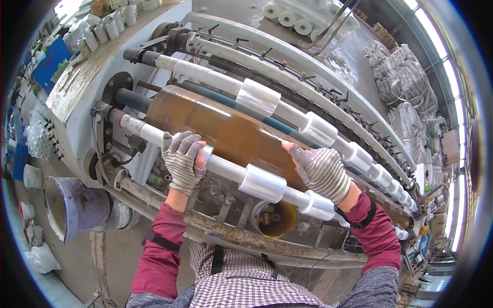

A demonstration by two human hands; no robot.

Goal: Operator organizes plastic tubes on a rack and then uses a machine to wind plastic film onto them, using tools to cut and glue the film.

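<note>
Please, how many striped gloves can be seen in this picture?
2: one glove on the left hand, at the front white shaft; the other glove on the right hand, near the brown roller. Both show clearly.

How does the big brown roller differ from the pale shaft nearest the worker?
The brown roller is thick, while the pale shaft is much thinner. The brown roller is glossy brown; the pale shaft is whitish. The pale shaft carries clear film rolls; the brown roller shows none. Both are long cylinders.
</note>
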